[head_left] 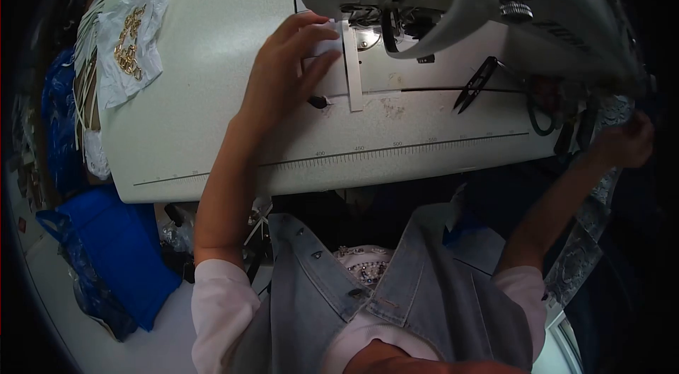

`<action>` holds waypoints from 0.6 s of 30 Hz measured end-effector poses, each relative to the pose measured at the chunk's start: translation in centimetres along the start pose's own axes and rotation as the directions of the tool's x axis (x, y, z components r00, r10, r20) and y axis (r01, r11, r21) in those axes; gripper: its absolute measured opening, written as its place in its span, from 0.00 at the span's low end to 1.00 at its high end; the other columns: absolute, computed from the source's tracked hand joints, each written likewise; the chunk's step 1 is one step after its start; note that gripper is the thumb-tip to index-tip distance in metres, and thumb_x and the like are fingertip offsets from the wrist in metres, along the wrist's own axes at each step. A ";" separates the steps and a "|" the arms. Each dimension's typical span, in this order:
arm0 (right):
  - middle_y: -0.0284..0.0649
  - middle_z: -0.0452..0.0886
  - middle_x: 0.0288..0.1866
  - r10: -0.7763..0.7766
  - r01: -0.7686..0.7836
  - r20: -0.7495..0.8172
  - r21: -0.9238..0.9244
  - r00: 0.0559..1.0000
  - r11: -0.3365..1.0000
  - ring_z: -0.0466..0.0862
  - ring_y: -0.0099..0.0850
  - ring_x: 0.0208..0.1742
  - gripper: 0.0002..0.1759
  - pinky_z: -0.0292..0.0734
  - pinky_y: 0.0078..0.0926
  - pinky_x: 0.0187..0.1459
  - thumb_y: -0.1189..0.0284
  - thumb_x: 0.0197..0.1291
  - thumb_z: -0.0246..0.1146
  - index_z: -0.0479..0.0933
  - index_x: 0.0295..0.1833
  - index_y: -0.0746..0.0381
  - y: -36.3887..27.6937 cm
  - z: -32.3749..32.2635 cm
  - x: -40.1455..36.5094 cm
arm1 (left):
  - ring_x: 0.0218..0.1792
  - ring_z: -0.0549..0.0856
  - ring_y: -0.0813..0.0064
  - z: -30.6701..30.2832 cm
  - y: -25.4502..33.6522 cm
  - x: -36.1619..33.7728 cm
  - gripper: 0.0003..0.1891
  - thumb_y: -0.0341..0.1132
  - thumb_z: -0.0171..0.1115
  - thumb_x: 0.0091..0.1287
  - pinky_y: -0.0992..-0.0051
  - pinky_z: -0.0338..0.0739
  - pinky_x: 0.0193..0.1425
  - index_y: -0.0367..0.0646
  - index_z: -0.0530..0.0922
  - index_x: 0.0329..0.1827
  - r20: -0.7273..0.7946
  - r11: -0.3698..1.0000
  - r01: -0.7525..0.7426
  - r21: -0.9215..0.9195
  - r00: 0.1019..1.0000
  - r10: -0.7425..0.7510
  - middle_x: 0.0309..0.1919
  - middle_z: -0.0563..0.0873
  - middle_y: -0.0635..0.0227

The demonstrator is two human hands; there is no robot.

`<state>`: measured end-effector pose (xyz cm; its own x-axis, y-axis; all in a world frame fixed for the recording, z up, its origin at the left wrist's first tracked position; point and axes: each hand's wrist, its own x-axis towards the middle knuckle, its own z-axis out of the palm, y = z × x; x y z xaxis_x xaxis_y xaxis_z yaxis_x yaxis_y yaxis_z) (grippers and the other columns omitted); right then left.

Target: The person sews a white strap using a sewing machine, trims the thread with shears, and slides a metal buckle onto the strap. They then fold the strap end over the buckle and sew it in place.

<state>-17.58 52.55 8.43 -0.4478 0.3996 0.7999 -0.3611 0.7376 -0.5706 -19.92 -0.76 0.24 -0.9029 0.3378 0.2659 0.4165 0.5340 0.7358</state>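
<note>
At the sewing machine [488, 13], my left hand [293, 56] rests beside the needle area. Its fingers and thumb close around a small pale white piece [322, 32], partly covered by the fingers. Just right of my fingertips, a narrow white strip [353, 73] runs from under the machine head toward me. Past the right end of the table, my right hand [628, 142] is curled in dim light, close to a patterned silvery strip [614, 111] that hangs down. What its fingers hold, if anything, I cannot tell.
Black thread snips [474, 84] lie right of the strip. A printed ruler [359, 148] follows the front edge of the table [191, 91]. On the left, gold chain [128, 49] lies on crumpled white plastic [152, 3]. A blue bag [117, 250] stands below left.
</note>
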 end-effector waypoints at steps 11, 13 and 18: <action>0.41 0.81 0.49 0.002 -0.906 0.938 0.334 0.346 0.259 0.81 0.31 0.48 0.11 0.75 0.29 0.50 0.66 0.59 0.65 0.79 0.44 0.60 -14.5 21.6 -17.5 | 0.56 0.78 0.65 1.3 -1.1 0.0 0.12 0.36 0.72 0.53 0.58 0.68 0.64 0.45 0.81 0.38 0.001 0.969 -0.177 0.175 0.984 0.180 0.50 0.79 0.70; 0.43 0.81 0.48 0.085 -0.932 0.947 0.285 0.311 0.225 0.81 0.34 0.50 0.13 0.75 0.32 0.50 0.68 0.62 0.61 0.77 0.49 0.63 -15.1 20.9 -17.5 | 0.56 0.78 0.64 1.5 -1.0 -0.4 0.12 0.36 0.72 0.52 0.58 0.68 0.64 0.45 0.81 0.38 0.002 0.969 -0.173 0.177 0.984 0.176 0.52 0.78 0.70; 0.45 0.81 0.47 -0.368 0.237 0.808 0.288 0.459 0.928 0.80 0.39 0.52 0.17 0.72 0.34 0.56 0.62 0.66 0.57 0.77 0.51 0.62 -17.8 19.3 -18.4 | 0.57 0.76 0.65 1.3 -0.8 -0.3 0.11 0.36 0.71 0.53 0.58 0.67 0.64 0.45 0.82 0.37 -0.014 0.970 -0.168 0.176 0.985 0.173 0.53 0.77 0.70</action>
<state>-18.70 21.61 0.29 -0.7339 -0.5281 0.4272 -0.6768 0.6226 -0.3929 -19.82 -0.28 -1.28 -0.8187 0.4140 0.3979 0.5742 0.5977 0.5595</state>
